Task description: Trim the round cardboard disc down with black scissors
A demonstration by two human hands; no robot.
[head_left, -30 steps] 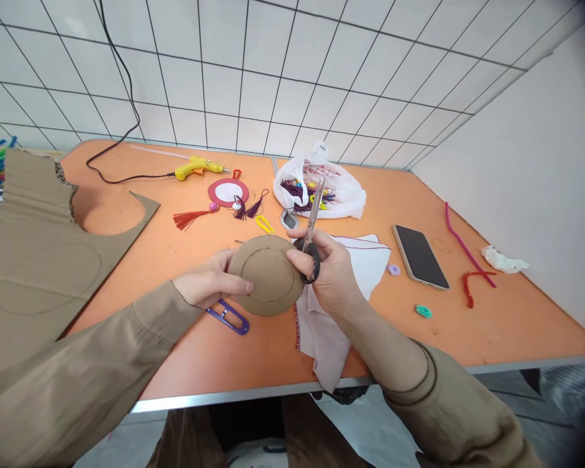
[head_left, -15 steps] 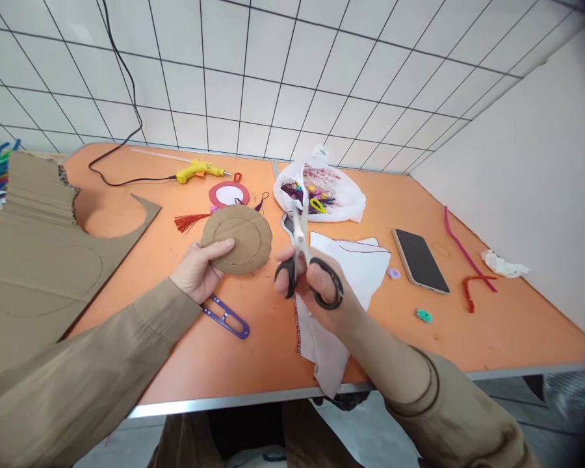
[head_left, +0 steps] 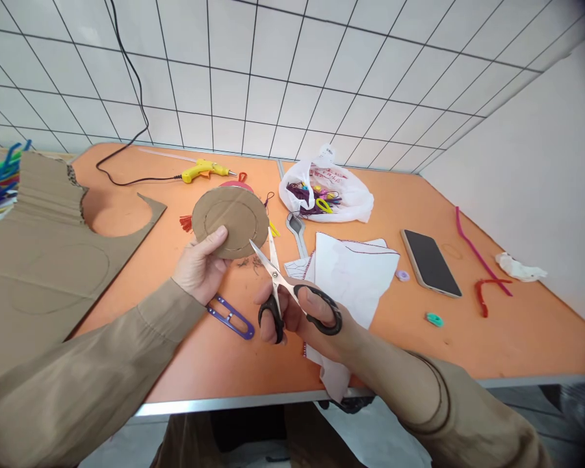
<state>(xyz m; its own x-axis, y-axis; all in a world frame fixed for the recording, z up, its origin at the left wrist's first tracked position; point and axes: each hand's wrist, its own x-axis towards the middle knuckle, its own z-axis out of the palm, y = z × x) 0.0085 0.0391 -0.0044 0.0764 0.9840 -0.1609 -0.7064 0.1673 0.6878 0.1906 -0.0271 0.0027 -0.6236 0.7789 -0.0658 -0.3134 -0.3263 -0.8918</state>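
My left hand [head_left: 202, 268] grips a round cardboard disc [head_left: 231, 218] at its lower edge, thumb on the face. An inner circle is marked on the disc. In my right hand [head_left: 316, 325] is a pair of scissors [head_left: 275, 276] with black handles, fingers through the loops. Their blades are spread, with the tips at the disc's lower right edge. Behind the disc, a red ring-shaped piece [head_left: 238, 185] and a red tassel [head_left: 186, 223] are mostly hidden. Purple thread snips [head_left: 231, 317] lie below my left hand. White cloth [head_left: 355, 270] lies beyond my right hand.
A large cut cardboard sheet [head_left: 43, 260] covers the left side. At the back are a corded yellow glue gun [head_left: 205, 170] and a plastic bag [head_left: 353, 195] of colourful bits. A phone [head_left: 431, 263], pipe cleaners [head_left: 482, 250] and a teal bobbin-like piece [head_left: 434, 320] lie to the right.
The scissors have swung down and left to the disc's edge, and their blades have spread. The disc has shifted slightly left and up in my left hand.
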